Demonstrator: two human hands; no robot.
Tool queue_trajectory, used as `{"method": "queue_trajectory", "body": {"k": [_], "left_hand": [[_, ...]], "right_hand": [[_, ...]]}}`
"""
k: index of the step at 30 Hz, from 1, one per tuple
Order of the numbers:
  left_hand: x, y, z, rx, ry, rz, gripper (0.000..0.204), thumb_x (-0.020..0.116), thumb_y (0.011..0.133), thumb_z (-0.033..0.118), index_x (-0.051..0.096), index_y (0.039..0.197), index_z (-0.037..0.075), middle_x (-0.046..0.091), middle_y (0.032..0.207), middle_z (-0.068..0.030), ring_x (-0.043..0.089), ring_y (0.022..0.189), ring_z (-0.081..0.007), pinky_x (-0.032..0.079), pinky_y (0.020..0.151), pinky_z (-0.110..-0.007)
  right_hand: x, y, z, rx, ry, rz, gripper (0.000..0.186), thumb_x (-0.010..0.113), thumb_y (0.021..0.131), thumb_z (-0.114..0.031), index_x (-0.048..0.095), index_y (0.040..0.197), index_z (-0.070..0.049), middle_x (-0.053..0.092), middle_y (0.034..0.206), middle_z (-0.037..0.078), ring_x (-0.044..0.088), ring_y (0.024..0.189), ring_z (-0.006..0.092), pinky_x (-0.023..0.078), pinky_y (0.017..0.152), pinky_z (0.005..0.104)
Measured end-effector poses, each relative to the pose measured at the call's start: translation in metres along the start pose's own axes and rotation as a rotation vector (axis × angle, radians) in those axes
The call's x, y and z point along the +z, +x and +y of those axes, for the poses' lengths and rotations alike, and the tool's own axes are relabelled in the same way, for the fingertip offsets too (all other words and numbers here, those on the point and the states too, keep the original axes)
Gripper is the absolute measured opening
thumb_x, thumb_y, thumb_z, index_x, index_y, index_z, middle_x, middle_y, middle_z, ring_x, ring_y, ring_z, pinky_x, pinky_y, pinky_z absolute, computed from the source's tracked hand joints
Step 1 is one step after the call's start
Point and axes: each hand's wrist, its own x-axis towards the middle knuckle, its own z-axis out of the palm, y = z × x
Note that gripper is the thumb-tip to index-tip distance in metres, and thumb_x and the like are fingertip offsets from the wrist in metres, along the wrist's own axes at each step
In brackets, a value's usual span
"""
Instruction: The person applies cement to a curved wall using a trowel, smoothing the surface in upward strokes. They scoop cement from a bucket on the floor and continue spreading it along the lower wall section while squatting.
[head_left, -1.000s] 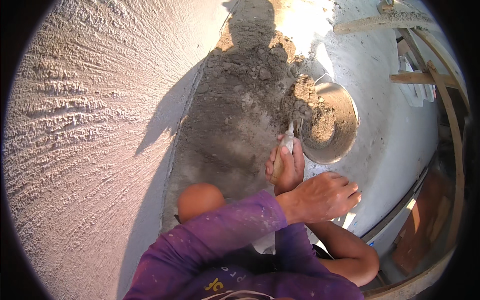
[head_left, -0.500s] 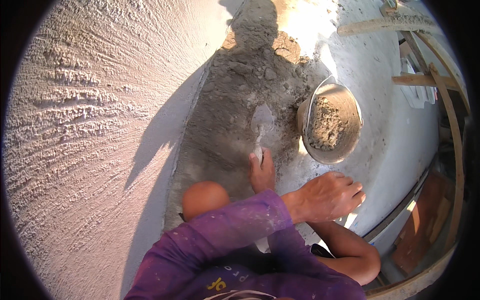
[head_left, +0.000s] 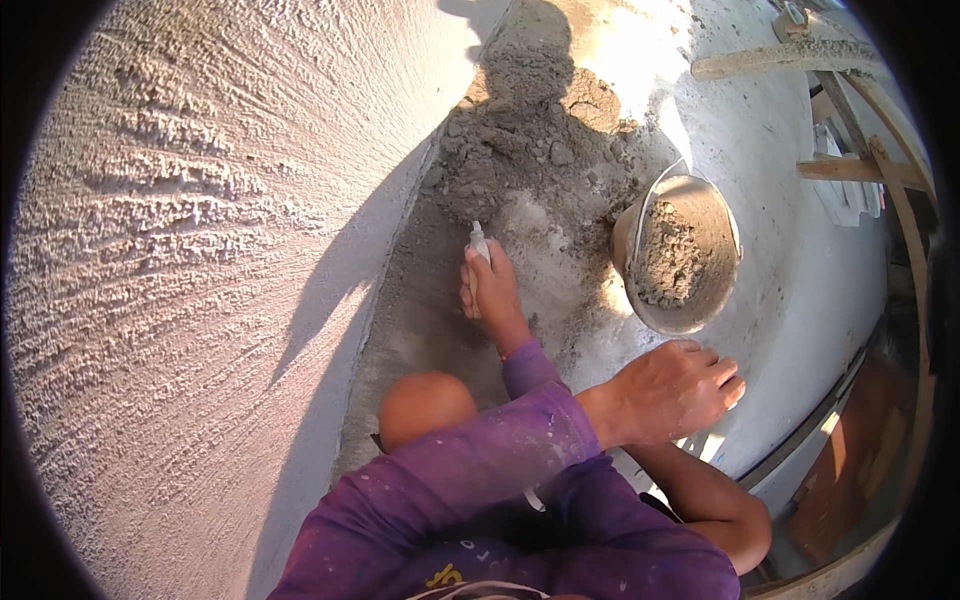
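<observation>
Head view: the trowel [head_left: 480, 243] is just above the centre of the frame, its handle enclosed by the curled fingers of the right hand [head_left: 494, 287]; the left hand [head_left: 668, 393], below and right of centre, is half-curled, palm hidden, so any contents cannot be determined. The trowel should handle as light and rigid, becoming nose-heavy under crumbly mortar [head_left: 515, 135] (its blade is not discernible here). Grip the handle firmly, close behind the neck, since dust may make it slippery.
</observation>
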Motion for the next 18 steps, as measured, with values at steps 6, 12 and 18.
{"method": "queue_trajectory", "body": {"k": [6, 12, 18], "left_hand": [[0.0, 0.006, 0.002, 0.022, -0.042, -0.033, 0.013, 0.07, 0.082, 0.015, 0.067, 0.089, 0.005, 0.063, 0.085, -0.0055, 0.07, 0.077, -0.0211, 0.058, 0.071, -0.037], [0.013, 0.011, 0.002, 0.07, -0.052, -0.086, 0.017, 0.072, 0.089, 0.019, 0.069, 0.099, 0.005, 0.065, 0.089, -0.0072, 0.072, 0.083, -0.0228, 0.058, 0.071, -0.037], [0.02, 0.005, 0.002, 0.068, -0.075, -0.043, 0.016, 0.072, 0.089, 0.018, 0.069, 0.099, 0.005, 0.065, 0.09, -0.0061, 0.071, 0.084, -0.0231, 0.059, 0.073, -0.038]], "right_hand": [[-0.059, -0.106, -0.044, -0.243, -0.274, 0.409, 0.022, 0.056, 0.106, -0.019, 0.054, 0.126, -0.009, 0.054, 0.077, 0.001, 0.051, 0.056, 0.0089, 0.039, 0.047, 0.0252], [-0.141, -0.164, -0.063, -0.215, -1.38, 1.213, 0.04, 0.06, 0.106, -0.032, 0.055, 0.139, -0.01, 0.062, 0.116, 0.011, 0.059, 0.099, 0.0221, 0.046, 0.085, 0.0349], [-0.16, -0.169, -0.075, -0.314, -1.483, 1.264, 0.031, 0.06, 0.105, -0.026, 0.057, 0.13, -0.008, 0.06, 0.098, 0.007, 0.055, 0.079, 0.0164, 0.043, 0.069, 0.031]]}}
